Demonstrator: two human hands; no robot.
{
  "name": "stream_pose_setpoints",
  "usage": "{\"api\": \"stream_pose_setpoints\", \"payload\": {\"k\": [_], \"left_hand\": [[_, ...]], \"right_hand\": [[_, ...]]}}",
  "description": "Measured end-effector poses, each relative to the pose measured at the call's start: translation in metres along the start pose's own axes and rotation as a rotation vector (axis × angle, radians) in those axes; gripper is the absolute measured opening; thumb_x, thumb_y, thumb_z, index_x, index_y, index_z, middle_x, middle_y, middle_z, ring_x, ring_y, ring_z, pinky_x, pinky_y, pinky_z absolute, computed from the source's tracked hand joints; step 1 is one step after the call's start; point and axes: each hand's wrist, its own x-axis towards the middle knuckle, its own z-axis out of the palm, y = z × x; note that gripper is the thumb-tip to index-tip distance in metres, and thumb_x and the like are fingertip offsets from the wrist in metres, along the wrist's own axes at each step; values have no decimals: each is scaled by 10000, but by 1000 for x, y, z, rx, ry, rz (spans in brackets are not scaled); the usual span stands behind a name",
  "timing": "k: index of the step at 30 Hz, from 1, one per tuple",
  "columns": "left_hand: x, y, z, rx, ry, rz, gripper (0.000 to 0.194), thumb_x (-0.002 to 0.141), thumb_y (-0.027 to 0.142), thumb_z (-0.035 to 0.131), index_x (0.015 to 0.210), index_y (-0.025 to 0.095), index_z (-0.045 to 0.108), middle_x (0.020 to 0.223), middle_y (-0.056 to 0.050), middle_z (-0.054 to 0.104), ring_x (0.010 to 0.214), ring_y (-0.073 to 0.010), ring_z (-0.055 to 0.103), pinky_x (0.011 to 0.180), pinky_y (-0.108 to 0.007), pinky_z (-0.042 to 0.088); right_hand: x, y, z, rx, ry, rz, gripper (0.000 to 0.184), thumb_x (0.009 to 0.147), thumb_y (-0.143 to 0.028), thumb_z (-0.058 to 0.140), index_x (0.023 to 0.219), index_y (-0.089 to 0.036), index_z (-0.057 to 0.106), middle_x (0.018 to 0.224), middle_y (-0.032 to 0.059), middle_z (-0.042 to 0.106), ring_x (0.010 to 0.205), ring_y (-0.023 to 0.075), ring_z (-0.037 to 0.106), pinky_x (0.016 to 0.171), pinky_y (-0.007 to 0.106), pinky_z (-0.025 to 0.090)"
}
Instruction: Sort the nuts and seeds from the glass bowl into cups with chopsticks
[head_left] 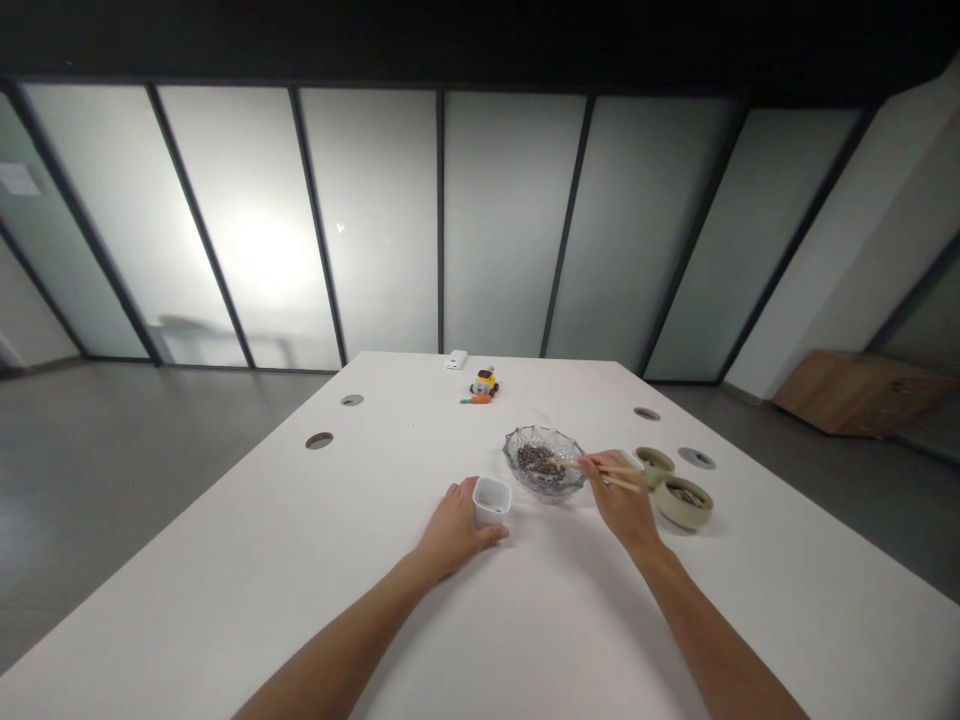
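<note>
My left hand (456,530) is wrapped round the side of a small white cup (493,515) standing on the table. A small dark bit shows inside the cup. In my right hand (619,500) is a pair of wooden chopsticks (613,470), gripped near their thick ends. Their tips reach into a clear glass bowl (551,490) with a scalloped rim. Dark brown bean-like pieces (538,460) cover the bottom of the bowl. Whether the tips pinch a piece is too small to tell.
Two olive-green round dishes (684,512) stand to the right of my right hand; the nearer holds thin pieces. Behind it a white object is partly hidden. Farther back on the white table (390,480) are a yellow toy vehicle (485,381), a toy carrot (480,400) and a white case (456,359).
</note>
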Motion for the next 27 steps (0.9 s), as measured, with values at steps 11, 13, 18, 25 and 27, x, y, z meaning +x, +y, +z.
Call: {"api": "stream_pose_setpoints", "payload": {"k": [11, 13, 18, 25, 27], "left_hand": [[0, 1, 0, -4, 5, 4, 528, 793, 379, 796, 1243, 209, 578, 1254, -96, 666, 1206, -306, 576, 983, -370, 454], [0, 1, 0, -3, 5, 4, 532, 794, 381, 793, 1247, 209, 573, 1252, -94, 666, 1207, -306, 577, 988, -370, 452], [-1, 1, 0, -5, 3, -1, 547, 794, 380, 791, 1260, 203, 566, 1253, -100, 662, 1210, -306, 576, 994, -367, 448], [1, 0, 0, 1, -3, 13, 541, 800, 388, 789, 1262, 202, 577, 1264, -102, 659, 1206, -307, 567, 998, -370, 441], [1, 1, 0, 1, -7, 13, 548, 795, 383, 794, 1266, 206, 577, 1273, -95, 662, 1206, -306, 566, 1000, -369, 440]], "right_hand": [[0, 6, 2, 22, -29, -19, 519, 988, -694, 490, 785, -265, 701, 791, 69, 726, 787, 272, 674, 810, 465, 559], [1, 5, 1, 32, -45, -20, 515, 985, -696, 493, 779, -271, 701, 796, 70, 733, 794, 273, 678, 818, 464, 560], [1, 1, -3, 46, 2, -6, 521, 978, -694, 508, 782, -261, 720, 789, 72, 735, 774, 265, 680, 781, 446, 561], [3, -9, 1, 383, 180, 287, 450, 898, -659, 678, 816, -219, 724, 813, 67, 743, 754, 253, 728, 765, 443, 623], [3, -15, 4, 584, 181, 362, 435, 869, -641, 728, 815, -209, 715, 825, 52, 739, 748, 241, 738, 734, 431, 652]]}}
